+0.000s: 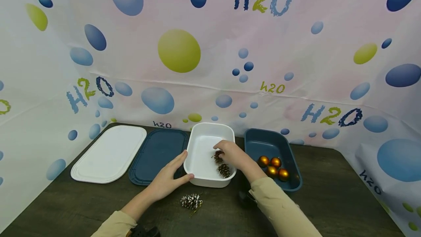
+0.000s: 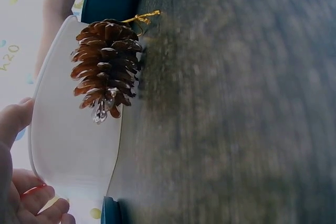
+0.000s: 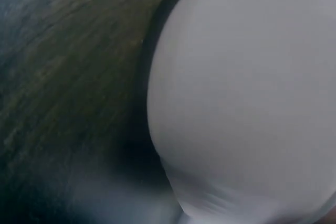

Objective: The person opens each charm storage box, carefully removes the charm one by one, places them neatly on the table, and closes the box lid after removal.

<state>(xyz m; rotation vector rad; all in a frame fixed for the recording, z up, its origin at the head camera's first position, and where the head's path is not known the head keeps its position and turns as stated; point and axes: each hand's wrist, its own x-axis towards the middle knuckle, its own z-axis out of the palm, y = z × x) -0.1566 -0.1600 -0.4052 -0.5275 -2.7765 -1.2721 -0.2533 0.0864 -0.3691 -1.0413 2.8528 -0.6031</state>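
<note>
A white rectangular container (image 1: 205,183) stands in the middle of the table with two brown pine cones inside. My right hand (image 1: 230,153) reaches over its right side, fingers bent down and gripping the upper pine cone (image 1: 217,157). The other pine cone (image 1: 224,171) lies just below, by the right wall. At the container's front left corner, my left hand (image 1: 167,180) rests with thumb and fingers spread against the outside. A snow-tipped pine cone with a gold string (image 2: 106,66) lies on the table in front. The right wrist view shows mostly the white wall, blurred.
Right of the white container, a dark blue container (image 1: 268,144) holds several shiny orange-gold balls (image 1: 271,171). To the left lie a dark blue lid (image 1: 158,156) and a white lid (image 1: 108,153). A printed curtain hangs behind the table (image 1: 329,193).
</note>
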